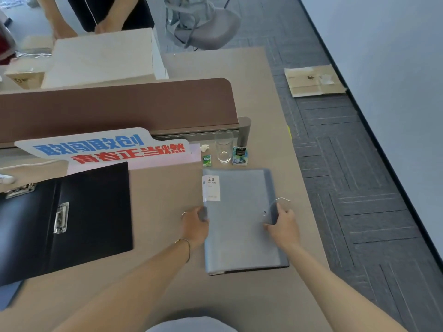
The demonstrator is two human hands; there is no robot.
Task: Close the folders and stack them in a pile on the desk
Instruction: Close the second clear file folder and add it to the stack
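Note:
A grey-blue pocket folder (239,226) lies closed and flat on the tan desk (163,197), right of centre, with a white "20" label near its top left corner. My left hand (195,227) grips the folder's left edge. My right hand (282,224) holds its right edge by the flap, where a thin elastic cord loops up. A black clip folder (72,219) lies open at the left, its metal clamp showing on the inside. A blue folder corner (9,295) peeks out at the lower left edge.
Behind the grey-blue folder stand a clear glass (224,147), a small green packet (206,161) and a small carton (239,155). A printed sign (105,149) leans by the brown divider (119,109). Another person stands beyond it. The desk's right edge drops to carpet.

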